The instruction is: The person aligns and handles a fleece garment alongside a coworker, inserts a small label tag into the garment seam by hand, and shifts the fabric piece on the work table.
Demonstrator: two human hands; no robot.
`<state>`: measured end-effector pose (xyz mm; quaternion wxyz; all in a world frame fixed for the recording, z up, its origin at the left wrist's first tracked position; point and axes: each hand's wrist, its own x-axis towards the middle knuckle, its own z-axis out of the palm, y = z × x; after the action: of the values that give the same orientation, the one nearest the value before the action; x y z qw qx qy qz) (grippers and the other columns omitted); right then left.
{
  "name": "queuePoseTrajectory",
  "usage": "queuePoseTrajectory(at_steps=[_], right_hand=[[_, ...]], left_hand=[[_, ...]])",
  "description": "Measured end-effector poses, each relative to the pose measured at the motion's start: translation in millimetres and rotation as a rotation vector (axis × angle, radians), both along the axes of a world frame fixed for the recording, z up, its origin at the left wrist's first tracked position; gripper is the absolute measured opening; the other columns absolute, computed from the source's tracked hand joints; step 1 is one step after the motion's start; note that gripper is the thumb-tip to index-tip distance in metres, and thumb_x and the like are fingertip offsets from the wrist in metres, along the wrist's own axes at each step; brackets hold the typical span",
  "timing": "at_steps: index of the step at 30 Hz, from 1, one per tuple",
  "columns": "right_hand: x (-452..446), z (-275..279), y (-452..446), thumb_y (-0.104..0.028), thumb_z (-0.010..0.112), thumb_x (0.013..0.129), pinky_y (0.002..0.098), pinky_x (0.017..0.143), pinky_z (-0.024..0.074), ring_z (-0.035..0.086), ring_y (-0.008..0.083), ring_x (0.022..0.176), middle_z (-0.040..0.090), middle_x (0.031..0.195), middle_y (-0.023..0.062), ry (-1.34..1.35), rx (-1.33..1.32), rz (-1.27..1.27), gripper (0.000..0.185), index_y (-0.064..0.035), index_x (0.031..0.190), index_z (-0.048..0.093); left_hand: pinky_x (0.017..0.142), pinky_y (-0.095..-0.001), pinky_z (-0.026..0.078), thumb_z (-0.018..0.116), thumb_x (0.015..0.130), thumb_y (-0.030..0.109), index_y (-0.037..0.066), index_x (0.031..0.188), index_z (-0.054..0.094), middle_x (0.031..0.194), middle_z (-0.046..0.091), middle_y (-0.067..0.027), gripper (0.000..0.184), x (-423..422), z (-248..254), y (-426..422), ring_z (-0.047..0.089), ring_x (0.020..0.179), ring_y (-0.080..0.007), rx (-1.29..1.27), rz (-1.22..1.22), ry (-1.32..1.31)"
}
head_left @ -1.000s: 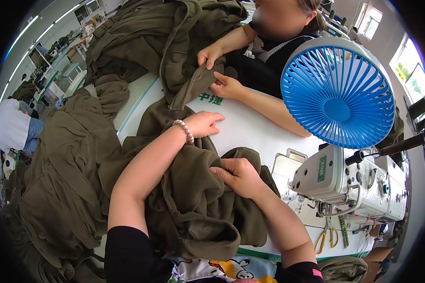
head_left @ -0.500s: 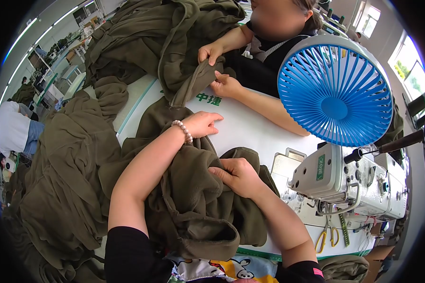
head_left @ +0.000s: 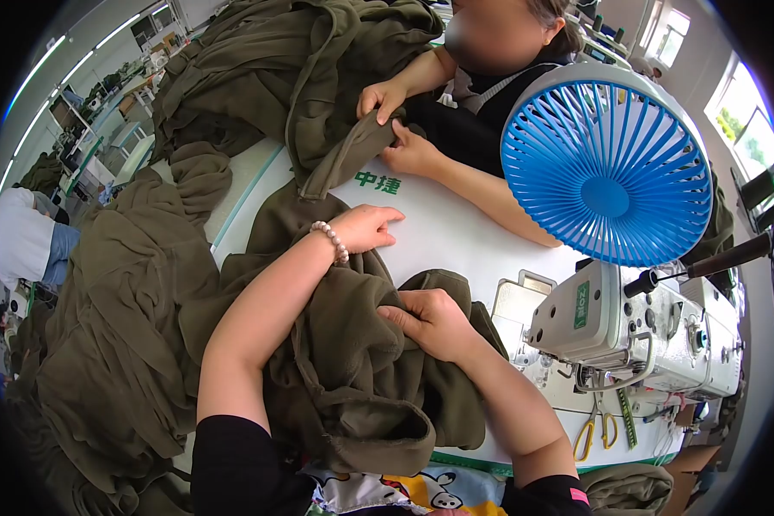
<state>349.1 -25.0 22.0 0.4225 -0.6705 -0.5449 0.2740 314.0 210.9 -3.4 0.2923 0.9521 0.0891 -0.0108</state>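
Note:
An olive-green garment (head_left: 340,344) lies bunched in front of me on the white sewing table (head_left: 443,224). My right hand (head_left: 439,325) grips a fold of it, thumb on top and the other fingers hidden behind the cloth. Resting over the garment's far part, my left hand (head_left: 365,229) holds nothing; its index finger stretches out toward the table's green lettering, and a bead bracelet circles the wrist. Across the table a co-worker's hands (head_left: 396,129) hold an edge of another olive-green piece (head_left: 344,159) between them.
A sewing machine (head_left: 611,327) stands at the right, with a blue fan (head_left: 606,172) above it. Yellow-handled scissors (head_left: 585,439) and a green tape measure (head_left: 628,419) lie near the front edge. Piles of olive cloth (head_left: 129,301) fill the left side and the back.
The co-worker's hands and the cloth edge between them have shifted slightly. My own hands and the garment under them look the same.

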Motion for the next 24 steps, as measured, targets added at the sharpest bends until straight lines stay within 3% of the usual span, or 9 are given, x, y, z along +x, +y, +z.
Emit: queuePoseTrajectory(at_steps=[2,5,10,13,24], right_hand=[[0.3,0.3,-0.1,-0.038,0.063,0.087,0.0433,0.054,0.0416,0.053,0.0373,0.058,0.053,0.06,0.0187,-0.007,-0.01,0.003,0.045,0.0003,0.066,0.053],[0.4,-3.7,-0.1,-0.028,0.063,0.089,0.0365,0.049,0.0365,0.04,0.024,0.048,0.045,0.054,0.0141,-0.028,0.044,0.007,0.037,0.0026,0.071,0.056],[-0.2,-0.6,-0.4,-0.029,0.064,0.089,0.0364,0.049,0.0363,0.039,0.0239,0.047,0.045,0.054,0.0141,-0.023,0.048,0.009,0.037,0.0026,0.071,0.056],[0.2,0.8,0.0,-0.037,0.063,0.088,0.0438,0.054,0.0411,0.052,0.0378,0.058,0.052,0.06,0.0192,-0.009,-0.002,0.003,0.045,0.0006,0.066,0.052],[0.1,2.1,0.2,-0.036,0.063,0.088,0.0436,0.054,0.0415,0.052,0.0379,0.058,0.053,0.06,0.019,-0.005,-0.019,0.003,0.044,0.0005,0.067,0.053]], left_hand=[[0.068,-0.0311,0.049,0.068,0.081,0.014,0.004,0.124,0.056,0.08,0.064,-0.0078,0.046,-0.3,-0.7,0.1,0.061,0.073,-0.0189,-0.005,0.003,0.002],[0.068,-0.031,0.049,0.068,0.081,0.014,0.005,0.124,0.056,0.079,0.064,-0.0076,0.046,0.4,0.0,0.2,0.061,0.073,-0.0188,-0.011,0.008,0.006],[0.068,-0.0311,0.049,0.068,0.081,0.013,0.005,0.124,0.056,0.079,0.064,-0.0076,0.046,-0.3,-1.7,0.9,0.061,0.072,-0.0188,-0.013,0.007,0.005],[0.067,-0.0311,0.049,0.068,0.081,0.013,0.005,0.124,0.056,0.079,0.064,-0.0076,0.046,0.4,-2.5,1.3,0.061,0.072,-0.0188,-0.026,0.005,-0.003],[0.067,-0.0312,0.049,0.068,0.08,0.013,0.004,0.124,0.056,0.079,0.064,-0.0075,0.046,0.7,-0.4,1.1,0.06,0.071,-0.0186,-0.012,-0.001,0.003]])
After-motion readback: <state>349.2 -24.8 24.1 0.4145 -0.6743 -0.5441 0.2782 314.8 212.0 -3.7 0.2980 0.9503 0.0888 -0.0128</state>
